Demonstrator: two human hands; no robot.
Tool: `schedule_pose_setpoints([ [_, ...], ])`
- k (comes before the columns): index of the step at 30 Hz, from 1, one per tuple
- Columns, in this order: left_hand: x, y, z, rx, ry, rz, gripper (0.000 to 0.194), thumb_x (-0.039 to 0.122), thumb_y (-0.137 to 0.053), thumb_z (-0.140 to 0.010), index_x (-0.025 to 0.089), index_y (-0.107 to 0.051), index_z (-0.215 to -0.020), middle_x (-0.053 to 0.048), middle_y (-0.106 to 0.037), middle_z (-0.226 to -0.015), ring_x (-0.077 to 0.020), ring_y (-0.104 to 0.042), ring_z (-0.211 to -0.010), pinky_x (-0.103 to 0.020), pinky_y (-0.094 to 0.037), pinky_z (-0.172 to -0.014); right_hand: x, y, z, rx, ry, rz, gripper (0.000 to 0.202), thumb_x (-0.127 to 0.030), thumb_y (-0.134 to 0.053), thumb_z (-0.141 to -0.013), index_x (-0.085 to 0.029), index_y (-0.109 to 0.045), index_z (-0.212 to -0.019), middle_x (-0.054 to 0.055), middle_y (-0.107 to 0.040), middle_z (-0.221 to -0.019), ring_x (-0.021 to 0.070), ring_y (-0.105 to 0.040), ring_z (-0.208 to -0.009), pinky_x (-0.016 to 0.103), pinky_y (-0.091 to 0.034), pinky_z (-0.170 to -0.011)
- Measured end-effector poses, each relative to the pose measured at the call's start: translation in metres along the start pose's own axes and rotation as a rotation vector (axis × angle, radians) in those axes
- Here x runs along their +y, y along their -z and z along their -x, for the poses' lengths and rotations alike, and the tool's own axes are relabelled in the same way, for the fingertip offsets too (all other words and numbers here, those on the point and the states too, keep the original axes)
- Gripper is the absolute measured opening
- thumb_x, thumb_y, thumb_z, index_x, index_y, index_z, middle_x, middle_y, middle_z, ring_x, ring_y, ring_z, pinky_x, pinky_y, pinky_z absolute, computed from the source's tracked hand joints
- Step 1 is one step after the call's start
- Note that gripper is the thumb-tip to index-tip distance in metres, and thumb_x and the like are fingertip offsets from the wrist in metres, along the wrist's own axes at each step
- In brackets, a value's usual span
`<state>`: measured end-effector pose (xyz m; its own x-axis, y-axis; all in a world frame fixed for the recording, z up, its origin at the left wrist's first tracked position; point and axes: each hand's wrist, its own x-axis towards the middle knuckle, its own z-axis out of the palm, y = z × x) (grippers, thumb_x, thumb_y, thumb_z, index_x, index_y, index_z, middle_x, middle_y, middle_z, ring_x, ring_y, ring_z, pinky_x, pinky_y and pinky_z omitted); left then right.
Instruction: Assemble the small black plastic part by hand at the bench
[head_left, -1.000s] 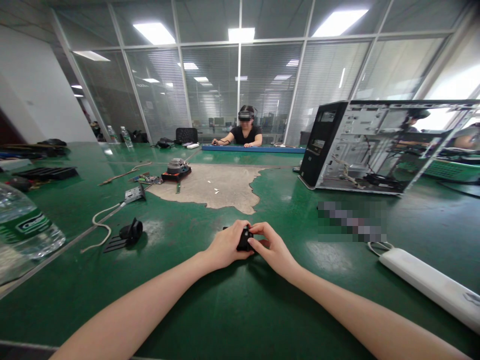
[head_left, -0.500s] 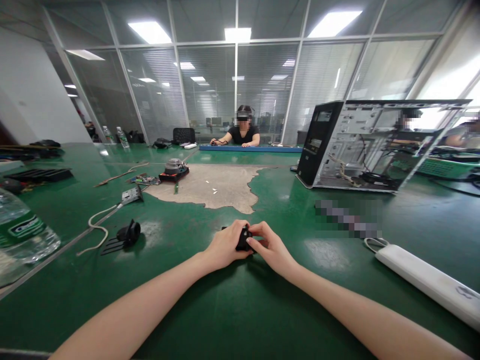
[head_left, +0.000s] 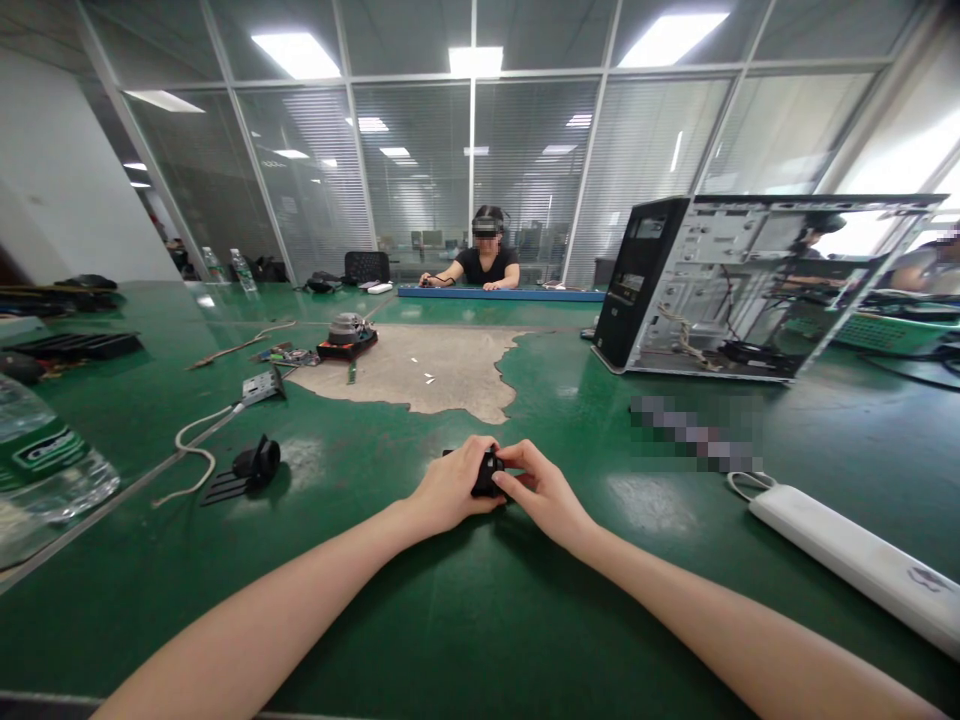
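Note:
Both of my hands meet over a small black part point(head_left: 487, 477) at the middle of the green table point(head_left: 465, 620). My left hand point(head_left: 452, 484) is wrapped round it from the left and covers much of it. From the right, the fingers and thumb of my right hand point(head_left: 541, 490) pinch its near right end. A dark edge of the part sticks out beyond the left knuckles. Its exact kind cannot be made out. Left of my hands lies another black plastic piece point(head_left: 256, 462) with a round end and flat slats.
An open computer case point(head_left: 652, 290) stands at the right, with a white power strip point(head_left: 847, 555) nearer me. At left are a water bottle point(head_left: 52, 450) and a metal bracket with cable point(head_left: 262, 385). A heatsink fan point(head_left: 349, 335) sits farther back. A person point(head_left: 487, 262) sits opposite.
The whole view has shifted very slightly. My hands keep the same hold on the black part, with barely any finger movement visible.

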<state>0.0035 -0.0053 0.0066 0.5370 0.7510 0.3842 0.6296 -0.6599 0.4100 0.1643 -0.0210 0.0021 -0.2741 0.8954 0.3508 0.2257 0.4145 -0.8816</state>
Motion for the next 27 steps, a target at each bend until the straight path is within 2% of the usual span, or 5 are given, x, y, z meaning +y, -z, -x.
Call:
schedule_pose_setpoints([
  [5,-0.0002,-0.0003,-0.001,-0.007,0.01,-0.014,0.055,0.034,-0.062,-0.065,0.023,-0.033,-0.11,-0.005,-0.048,-0.105,-0.0216,-0.054,-0.087,-0.034,-0.044,-0.072,0.002,0.0008,-0.0018,-0.051,-0.097,-0.055,0.023,-0.029,-0.052,-0.077,-0.021,-0.046,-0.097,0.003,-0.057,-0.09,0.0148,-0.057,-0.082,0.029,-0.05,-0.067],
  [11,0.0007,0.0011,-0.0004,-0.017,0.018,0.005,0.056,0.03,-0.063,-0.065,0.024,-0.032,-0.111,-0.004,-0.048,-0.107,-0.0214,-0.054,-0.089,-0.034,-0.043,-0.074,-0.0022,0.0006,0.0021,-0.026,0.012,-0.004,0.017,-0.026,-0.052,-0.077,-0.021,-0.049,-0.092,0.003,-0.055,-0.093,0.0158,-0.055,-0.089,0.028,-0.05,-0.07],
  [16,-0.0003,0.0,-0.0007,-0.004,0.017,-0.003,0.055,0.034,-0.062,-0.065,0.024,-0.032,-0.111,-0.005,-0.048,-0.106,-0.0221,-0.054,-0.089,-0.035,-0.044,-0.074,0.0024,0.0001,-0.0004,-0.023,-0.024,-0.043,0.015,-0.027,-0.051,-0.077,-0.021,-0.047,-0.091,0.003,-0.054,-0.091,0.0165,-0.054,-0.092,0.027,-0.05,-0.067],
  [21,-0.0005,0.0,-0.0006,-0.002,0.002,-0.002,0.056,0.033,-0.063,-0.065,0.023,-0.032,-0.11,-0.005,-0.048,-0.106,-0.0219,-0.054,-0.09,-0.034,-0.044,-0.074,0.0042,0.001,-0.0007,-0.074,-0.097,-0.079,0.023,-0.028,-0.05,-0.078,-0.021,-0.043,-0.098,0.003,-0.055,-0.09,0.0135,-0.057,-0.078,0.029,-0.05,-0.066],
  [27,0.0007,0.0018,0.0,-0.013,-0.008,-0.01,0.055,0.03,-0.062,-0.065,0.023,-0.031,-0.11,-0.005,-0.048,-0.106,-0.0214,-0.054,-0.089,-0.034,-0.044,-0.074,-0.0014,0.0009,0.0023,-0.029,0.014,-0.014,0.015,-0.025,-0.051,-0.077,-0.021,-0.047,-0.091,0.003,-0.053,-0.092,0.0157,-0.055,-0.087,0.028,-0.049,-0.069],
])
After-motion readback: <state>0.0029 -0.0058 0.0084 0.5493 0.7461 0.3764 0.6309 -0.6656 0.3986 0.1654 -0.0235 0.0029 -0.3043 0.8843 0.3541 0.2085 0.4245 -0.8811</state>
